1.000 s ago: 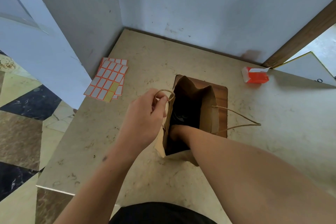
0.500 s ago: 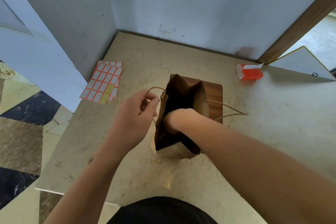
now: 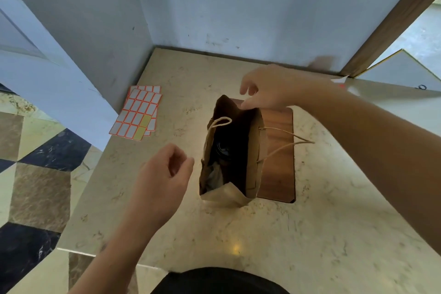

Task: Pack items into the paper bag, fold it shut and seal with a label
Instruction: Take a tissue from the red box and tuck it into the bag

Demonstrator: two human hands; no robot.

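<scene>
A brown paper bag (image 3: 256,162) stands open on the stone table (image 3: 238,234), its twine handles hanging loose. Something dark (image 3: 220,150) lies deep inside it. My left hand (image 3: 164,179) hovers just left of the bag, fingers loosely curled, holding nothing. My right hand (image 3: 269,88) is above the bag's far rim with fingers spread, and one fingertip is at the rim's edge. Sheets of orange-bordered labels (image 3: 138,112) lie to the bag's left near the wall.
The bag partly covers a wooden inset panel (image 3: 279,162) in the table. A red box (image 3: 341,83) is almost hidden behind my right forearm. A white board (image 3: 401,74) leans at the far right. Walls close off the back and left, and the tiled floor drops away at left.
My right hand has come out of the bag and risen to its far rim. My left hand has let go of the handle and drawn back to the left.
</scene>
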